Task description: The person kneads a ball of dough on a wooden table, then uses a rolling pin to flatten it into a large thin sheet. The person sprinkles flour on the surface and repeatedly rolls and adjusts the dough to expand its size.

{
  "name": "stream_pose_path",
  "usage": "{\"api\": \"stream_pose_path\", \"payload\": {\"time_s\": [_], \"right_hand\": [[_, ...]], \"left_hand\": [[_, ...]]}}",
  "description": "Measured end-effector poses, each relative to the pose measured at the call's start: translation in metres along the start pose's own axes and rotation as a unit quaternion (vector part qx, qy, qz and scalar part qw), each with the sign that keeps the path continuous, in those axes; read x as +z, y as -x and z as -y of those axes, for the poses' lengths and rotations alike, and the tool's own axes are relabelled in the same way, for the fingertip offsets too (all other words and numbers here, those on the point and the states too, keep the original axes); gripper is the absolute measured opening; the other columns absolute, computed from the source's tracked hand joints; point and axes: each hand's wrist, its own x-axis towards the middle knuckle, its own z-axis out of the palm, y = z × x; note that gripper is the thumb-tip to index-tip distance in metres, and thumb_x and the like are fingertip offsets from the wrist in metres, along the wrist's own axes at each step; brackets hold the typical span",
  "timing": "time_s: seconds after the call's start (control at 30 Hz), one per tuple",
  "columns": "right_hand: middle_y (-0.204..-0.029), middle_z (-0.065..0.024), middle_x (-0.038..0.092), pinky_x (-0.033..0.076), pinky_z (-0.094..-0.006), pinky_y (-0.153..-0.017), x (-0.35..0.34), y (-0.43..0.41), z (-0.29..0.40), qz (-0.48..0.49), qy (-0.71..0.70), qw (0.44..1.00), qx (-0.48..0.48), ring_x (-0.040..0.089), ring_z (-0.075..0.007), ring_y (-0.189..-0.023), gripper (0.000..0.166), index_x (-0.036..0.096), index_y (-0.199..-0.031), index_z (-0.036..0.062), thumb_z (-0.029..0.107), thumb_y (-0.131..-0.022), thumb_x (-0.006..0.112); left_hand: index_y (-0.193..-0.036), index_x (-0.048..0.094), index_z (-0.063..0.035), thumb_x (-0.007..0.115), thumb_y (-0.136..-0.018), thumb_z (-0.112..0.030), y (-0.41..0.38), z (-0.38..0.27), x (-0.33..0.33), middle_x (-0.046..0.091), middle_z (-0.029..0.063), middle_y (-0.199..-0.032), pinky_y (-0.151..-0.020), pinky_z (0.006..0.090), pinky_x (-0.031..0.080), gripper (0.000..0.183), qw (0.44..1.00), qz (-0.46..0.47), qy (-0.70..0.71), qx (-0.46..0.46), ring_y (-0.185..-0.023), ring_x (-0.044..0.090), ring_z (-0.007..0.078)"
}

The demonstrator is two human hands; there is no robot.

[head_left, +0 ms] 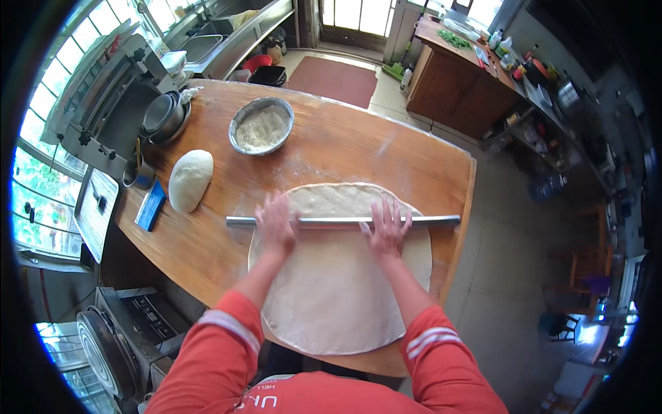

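Note:
A large rolled-out sheet of dough (341, 290) lies on the wooden table in front of me. Across its far part rests a long metal rolling pin (331, 223), both ends reaching past the dough. My left hand (276, 222), slightly blurred, lies on the left part of the pin, fingers spread and pointing away from me. On the right part of the pin lies my right hand (387, 227), its fingers also apart. Neither hand wraps around the pin. Beyond the pin, the dough's far end looks thicker and uneven.
On the wooden table (331, 134) stand a metal bowl of flour (262, 127), an oval dough lump (191, 181) and a blue-handled scraper (151, 206). Stacked metal pans (163, 115) and a metal cup (138, 173) stand farther left, beside a large metal machine (111, 98).

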Motion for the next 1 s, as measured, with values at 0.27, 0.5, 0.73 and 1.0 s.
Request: {"api": "stream_pose_path", "payload": {"time_s": [0.27,0.5,0.73,1.0], "right_hand": [[-0.154,-0.0059,0.050,0.025,-0.0660,-0.116,0.030,-0.133,0.008,0.017,0.019,0.998,-0.057,0.041,-0.0314,-0.145,0.057,0.056,-0.145,0.0173,0.048,-0.097,0.059],[-0.160,-0.0108,0.042,0.015,-0.0678,-0.118,0.024,-0.085,0.020,0.078,-0.041,0.996,0.012,0.034,-0.0318,-0.149,0.068,0.045,-0.153,0.0114,0.046,-0.097,0.059],[-0.158,-0.0094,0.044,0.022,-0.0684,-0.117,0.054,-0.176,0.024,0.015,-0.003,1.000,0.015,0.037,-0.0325,-0.147,0.055,0.052,-0.149,0.0191,0.044,-0.100,0.053],[-0.155,-0.0189,0.043,0.025,-0.0623,-0.118,-0.008,-0.098,-0.022,0.045,0.028,0.999,0.004,0.045,-0.0361,-0.138,0.080,0.039,-0.155,0.0135,0.067,-0.096,0.052]], "left_hand": [[-0.142,0.056,-0.0078,0.051,-0.103,-0.044,-0.142,-0.053,0.030,0.057,0.0160,-0.142,-0.113,0.0511,0.034,0.054,0.997,-0.038,0.063,-0.026,-0.137,0.048,0.0340],[-0.145,0.052,-0.0085,0.049,-0.104,-0.046,-0.081,-0.041,0.043,0.053,0.0166,-0.145,-0.113,0.0518,0.031,0.055,0.995,-0.097,-0.016,0.032,-0.135,0.046,0.0328],[-0.129,0.064,-0.0094,0.053,-0.102,-0.042,-0.150,-0.056,0.044,0.060,0.0117,-0.125,-0.097,0.0446,0.038,0.044,0.994,-0.107,0.009,-0.006,-0.116,0.054,0.0282],[-0.131,0.062,-0.0089,0.054,-0.103,-0.034,-0.075,-0.010,0.004,0.060,0.0176,-0.131,-0.104,0.0495,0.040,0.039,0.992,-0.114,0.054,0.027,-0.123,0.055,0.0341]]}}
